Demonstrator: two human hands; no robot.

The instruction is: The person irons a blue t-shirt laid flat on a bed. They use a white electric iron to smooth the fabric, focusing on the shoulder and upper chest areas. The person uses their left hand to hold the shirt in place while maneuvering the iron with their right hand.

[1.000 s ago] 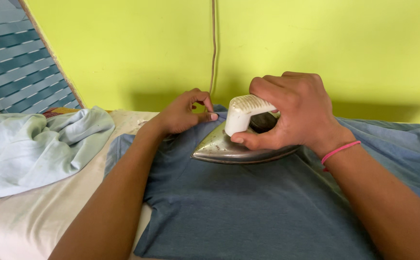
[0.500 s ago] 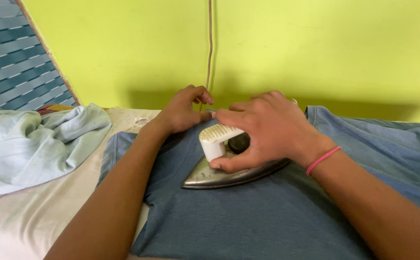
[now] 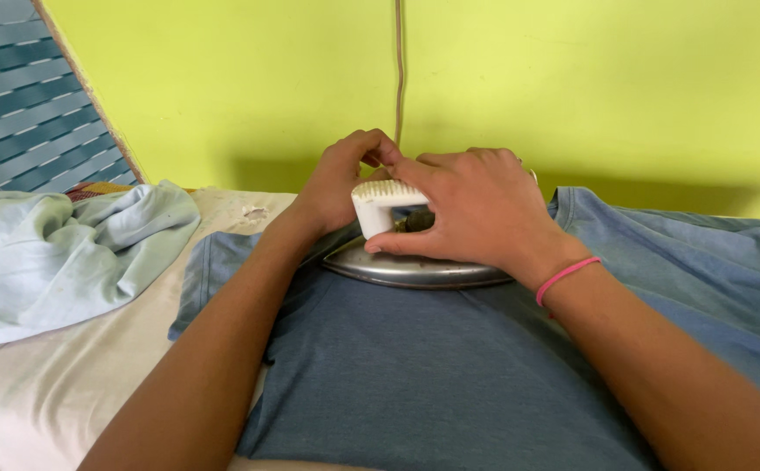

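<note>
Gripping the iron [image 3: 410, 253] by its white handle, our right hand [image 3: 471, 214] has its fingers wrapped over the top and its thumb pressed on the near side. Head view, compared with half a second ago: the iron has slid away from us toward the wall and now lies flatter, its metal sole resting on the upper part of the blue-grey shirt [image 3: 449, 366]. A second ago it sat further right with the tip raised higher.

Our left hand [image 3: 345, 183] stays at the shirt's far edge, just beside the iron's tip; its fingers are curled together, pinching at the cloth, with the fingertips close to our right knuckles. A pink band [image 3: 567, 275] circles our right wrist.

Edges: the yellow-green wall [image 3: 615, 87] stands just beyond both hands, with a brown cord [image 3: 399, 61] hanging down it behind them. Little room remains ahead of the iron. The shirt spreads widely toward us and to the right, with open cloth there. To the left, a crumpled pale blue cloth [image 3: 57, 253] lies on the cream padded surface [image 3: 66, 384], well apart from the iron.
</note>
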